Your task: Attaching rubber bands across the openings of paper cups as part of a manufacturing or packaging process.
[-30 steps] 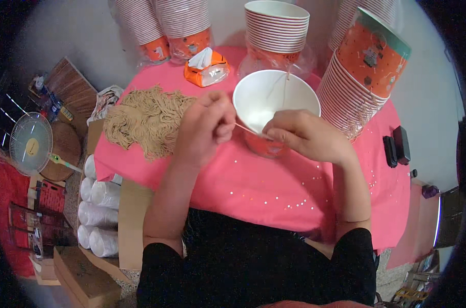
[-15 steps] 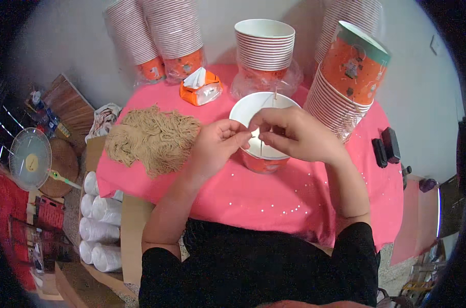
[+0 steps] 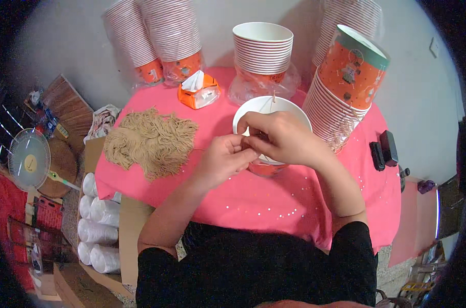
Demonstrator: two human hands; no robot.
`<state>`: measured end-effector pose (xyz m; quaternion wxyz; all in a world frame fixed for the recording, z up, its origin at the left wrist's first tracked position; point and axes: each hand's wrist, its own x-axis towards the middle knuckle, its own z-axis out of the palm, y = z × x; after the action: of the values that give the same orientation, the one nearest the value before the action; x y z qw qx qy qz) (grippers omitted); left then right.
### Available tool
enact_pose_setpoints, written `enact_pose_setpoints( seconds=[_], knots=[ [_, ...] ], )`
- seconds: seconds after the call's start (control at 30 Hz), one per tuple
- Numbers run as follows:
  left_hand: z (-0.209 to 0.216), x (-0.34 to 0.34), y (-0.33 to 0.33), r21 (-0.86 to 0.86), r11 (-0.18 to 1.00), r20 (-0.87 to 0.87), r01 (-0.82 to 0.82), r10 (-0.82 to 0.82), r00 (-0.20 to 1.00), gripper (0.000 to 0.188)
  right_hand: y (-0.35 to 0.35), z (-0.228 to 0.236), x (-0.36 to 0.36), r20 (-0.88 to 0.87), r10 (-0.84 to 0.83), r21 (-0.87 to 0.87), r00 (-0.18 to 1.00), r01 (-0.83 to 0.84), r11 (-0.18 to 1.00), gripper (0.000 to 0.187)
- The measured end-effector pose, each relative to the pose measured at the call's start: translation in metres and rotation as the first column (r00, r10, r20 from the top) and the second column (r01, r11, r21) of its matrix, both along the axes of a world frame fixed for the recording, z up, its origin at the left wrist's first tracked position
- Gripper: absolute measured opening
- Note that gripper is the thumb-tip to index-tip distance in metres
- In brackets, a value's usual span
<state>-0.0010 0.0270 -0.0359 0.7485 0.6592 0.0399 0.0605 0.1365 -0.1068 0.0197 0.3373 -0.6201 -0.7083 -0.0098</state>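
Observation:
A white-lined orange paper bucket (image 3: 266,167) stands upright on the pink cloth in front of me. A short bit of tan string (image 3: 274,97) shows at its far rim, and a thin line of it runs down inside. Over the bucket's near left rim, my left hand (image 3: 227,156) is closed in a pinch. My right hand (image 3: 281,136) reaches across the opening, thumb and fingers pinched against the left fingertips. Both seem to grip the string's end, mostly hidden by the fingers. Left of my hands lies a loose heap of tan strings (image 3: 151,141).
Behind the bucket is a nested bucket stack (image 3: 263,54); a taller leaning stack (image 3: 340,102) rises at right. An orange tissue pack (image 3: 199,92) and wrapped stacks (image 3: 171,33) sit at the back left. Dark blocks (image 3: 389,148) lie at the right edge. A fan (image 3: 30,159) stands left.
My hands have drawn together, the right moving left and down until its fingers meet the left ones. The bucket sits slightly further right and lower in view.

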Motion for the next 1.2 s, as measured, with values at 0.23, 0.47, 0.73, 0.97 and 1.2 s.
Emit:
enact_pose_setpoints(
  seconds=[0.23,0.47,0.73,0.97,1.2],
  knots=[
    [0.000,0.002,0.010,-0.142,0.987,-0.018,-0.070,0.068,0.997,0.012,-0.006,-0.013,0.017,0.169,-0.118,0.239,0.978,0.075,0.968,0.019],
    [0.007,-0.004,0.035,-0.170,0.983,-0.090,-0.072,0.057,0.994,0.011,-0.004,-0.026,-0.002,0.165,-0.026,0.252,0.986,-0.016,0.968,0.020],
    [0.009,-0.006,0.038,-0.167,0.986,-0.077,-0.022,0.009,0.997,0.010,0.006,-0.031,-0.002,0.244,-0.019,0.312,0.970,-0.060,0.948,0.020],
    [0.010,-0.005,0.036,-0.163,0.987,-0.093,0.009,-0.025,0.995,0.011,0.000,-0.027,0.001,0.310,-0.030,0.261,0.950,-0.055,0.964,0.018],
    [0.012,-0.013,0.027,0.111,0.993,-0.021,-0.040,0.043,0.999,0.013,-0.026,-0.004,0.009,0.310,-0.081,0.224,0.947,0.009,0.974,0.021]
  ],
)
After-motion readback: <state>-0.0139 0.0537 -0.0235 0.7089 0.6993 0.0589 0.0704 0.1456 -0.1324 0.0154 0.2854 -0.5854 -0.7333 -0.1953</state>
